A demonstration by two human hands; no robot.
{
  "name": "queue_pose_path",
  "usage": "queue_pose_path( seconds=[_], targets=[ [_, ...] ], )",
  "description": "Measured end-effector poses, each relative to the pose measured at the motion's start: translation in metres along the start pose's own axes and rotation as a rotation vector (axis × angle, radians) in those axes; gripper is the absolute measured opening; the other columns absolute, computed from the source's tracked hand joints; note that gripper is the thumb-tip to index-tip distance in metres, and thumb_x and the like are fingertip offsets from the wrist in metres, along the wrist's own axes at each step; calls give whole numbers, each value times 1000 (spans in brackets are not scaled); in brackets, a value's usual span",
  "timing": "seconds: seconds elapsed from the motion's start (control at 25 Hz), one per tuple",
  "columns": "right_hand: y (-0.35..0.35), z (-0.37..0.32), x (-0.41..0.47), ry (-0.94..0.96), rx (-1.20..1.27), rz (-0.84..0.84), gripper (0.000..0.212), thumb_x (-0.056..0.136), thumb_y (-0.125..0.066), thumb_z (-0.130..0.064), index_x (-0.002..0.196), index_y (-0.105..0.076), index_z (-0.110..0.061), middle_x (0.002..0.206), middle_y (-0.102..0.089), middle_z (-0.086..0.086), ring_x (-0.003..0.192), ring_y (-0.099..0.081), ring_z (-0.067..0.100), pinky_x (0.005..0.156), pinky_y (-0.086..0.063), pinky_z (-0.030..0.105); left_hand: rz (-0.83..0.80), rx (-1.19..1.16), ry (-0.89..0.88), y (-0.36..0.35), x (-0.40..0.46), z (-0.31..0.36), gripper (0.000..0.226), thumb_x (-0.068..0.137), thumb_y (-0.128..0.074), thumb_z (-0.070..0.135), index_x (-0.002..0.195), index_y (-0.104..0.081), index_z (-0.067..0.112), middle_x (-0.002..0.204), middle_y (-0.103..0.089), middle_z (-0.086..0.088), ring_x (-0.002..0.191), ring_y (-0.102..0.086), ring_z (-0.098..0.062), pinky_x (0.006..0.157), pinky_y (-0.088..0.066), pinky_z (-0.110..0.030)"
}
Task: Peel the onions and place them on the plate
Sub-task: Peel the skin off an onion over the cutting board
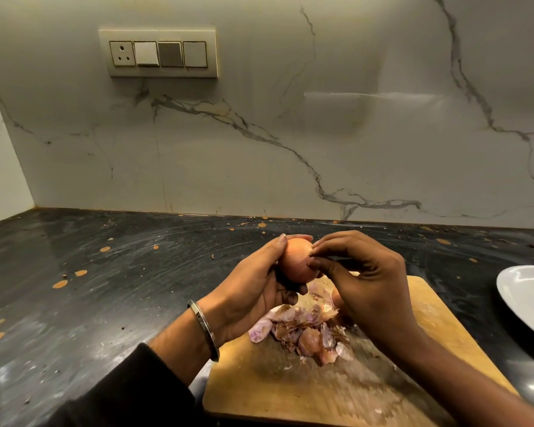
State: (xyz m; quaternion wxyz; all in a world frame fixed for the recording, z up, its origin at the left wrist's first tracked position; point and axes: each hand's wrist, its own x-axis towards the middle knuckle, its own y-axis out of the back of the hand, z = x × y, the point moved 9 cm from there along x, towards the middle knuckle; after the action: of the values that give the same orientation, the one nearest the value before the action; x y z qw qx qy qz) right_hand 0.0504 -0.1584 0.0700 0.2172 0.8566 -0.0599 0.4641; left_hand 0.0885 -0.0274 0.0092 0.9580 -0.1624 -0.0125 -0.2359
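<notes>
No readable text anywhere in view

Nothing here carries letters, numbers, a brand or a sign that can be made out: the switch plate [158,53] on the wall at about 11 o'clock has blank rocker faces and an unmarked three-pin socket, the metal bangle [204,329] at about 7 o'clock shows a dark mark too small to read, and the plate [518,298] at 3 o'clock bears no print.

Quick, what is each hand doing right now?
Left hand: closed around the onion, holding it above the cutting board.
Right hand: fingertips pinching at the onion's skin.
</notes>
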Motion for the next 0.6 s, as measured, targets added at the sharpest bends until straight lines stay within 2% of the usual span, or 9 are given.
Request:
queue_pose_path(
  seconds=[0.12, 0.28, 0.48, 0.56, 0.6],
  targets=[
    [-1, 1, 1, -21, 4, -13, 14, 80, -78, -2, 90, -75, -10, 95, -71, -5, 92, -68, 11, 76, -59, 30, 18, 40, -44, 2, 0, 3, 44, 93, -46, 43, 127, -61, 20, 107, -65, -14, 75, -59, -22, 63, -48, -30],
    [3, 2, 2, -13, -57, 3, 24, 77, -73, 14, 84, -72, -9, 87, -67, -4, 83, -65, 10, 70, -57, 30, 10, 48, -52, 0, 0, 2, 40, 91, -52, 40, 126, -61, 21, 118, -59, -22, 79, -63, -26, 65, -53, -30],
    [-6, 12, 3, -79, -103, -66, 33, 78, -58, 21, 82, -61, -11, 85, -58, -4, 79, -58, 14, 61, -53, 40, 2, 45, -18, -2, -1, -4, 46, 87, -56, 39, 128, -55, 18, 121, -58, -25, 86, -67, -31, 69, -57, -29],
    [-9, 14, 2, -90, -97, -70, 34, 78, -57, 21, 81, -58, -13, 83, -56, -4, 77, -56, 14, 62, -51, 36, -22, 48, -1, -6, -1, -8, 47, 89, -55, 38, 131, -53, 16, 118, -61, -23, 87, -68, -33, 70, -58, -32],
    [-10, 13, 1, -88, -99, -68, 35, 78, -58, 20, 80, -56, -15, 82, -55, -4, 76, -54, 13, 62, -48, 29, -31, 48, 2, -8, -1, -10, 47, 90, -56, 37, 132, -52, 16, 118, -61, -23, 87, -68, -33, 71, -58, -33]
  ],
)
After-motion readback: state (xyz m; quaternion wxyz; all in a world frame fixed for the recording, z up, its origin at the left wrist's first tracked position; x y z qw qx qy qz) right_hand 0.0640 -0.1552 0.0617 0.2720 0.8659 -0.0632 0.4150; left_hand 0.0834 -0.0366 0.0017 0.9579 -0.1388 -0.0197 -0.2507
